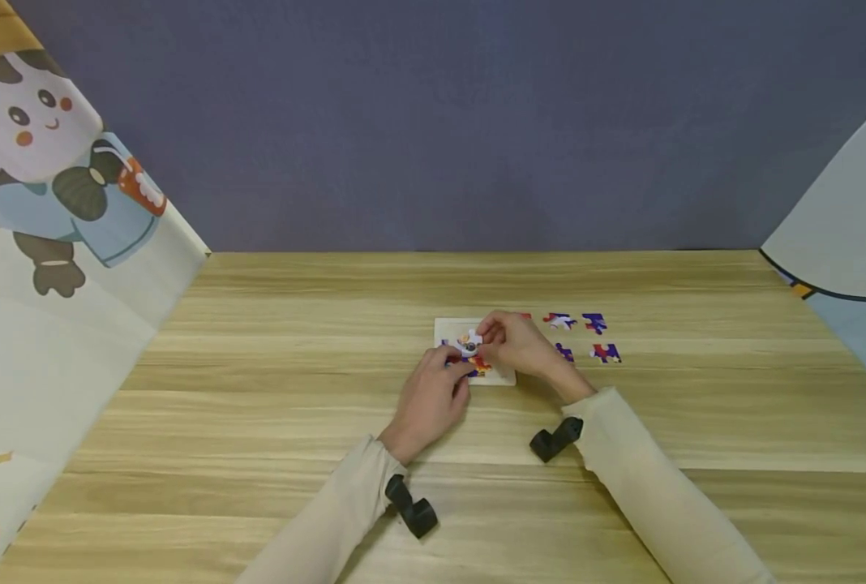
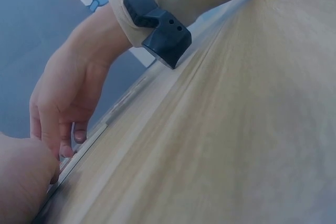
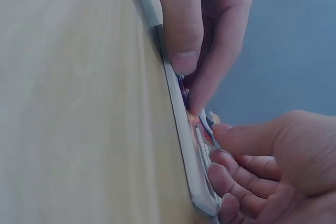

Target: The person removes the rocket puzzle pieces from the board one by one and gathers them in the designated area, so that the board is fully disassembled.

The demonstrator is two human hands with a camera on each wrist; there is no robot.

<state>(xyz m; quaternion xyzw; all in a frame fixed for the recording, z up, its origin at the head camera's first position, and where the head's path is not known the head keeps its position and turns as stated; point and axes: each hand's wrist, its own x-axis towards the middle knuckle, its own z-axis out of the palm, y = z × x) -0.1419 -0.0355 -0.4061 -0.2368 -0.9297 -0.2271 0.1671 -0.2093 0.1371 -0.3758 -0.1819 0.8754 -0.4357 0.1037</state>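
Observation:
A small pale puzzle tray (image 1: 504, 378) lies on the table with colourful jigsaw pieces (image 1: 479, 367) in it. Over the tray my right hand (image 1: 524, 345) pinches a mostly white jigsaw piece (image 1: 472, 337) between thumb and finger; in the right wrist view that piece (image 3: 209, 124) stands tilted above the tray. From the left, my left hand (image 1: 429, 396) rests its thumb and index finger on the tray and the pieces in it. Its fingertips (image 3: 185, 62) touch near the tray's rim in the right wrist view. The hands hide part of the tray.
Several loose jigsaw pieces lie right of the tray, among them a purple one (image 1: 594, 323) and a red one (image 1: 606, 353). One is partly behind the right hand. A dark wall panel (image 1: 477, 130) stands behind the wooden table (image 1: 272, 365).

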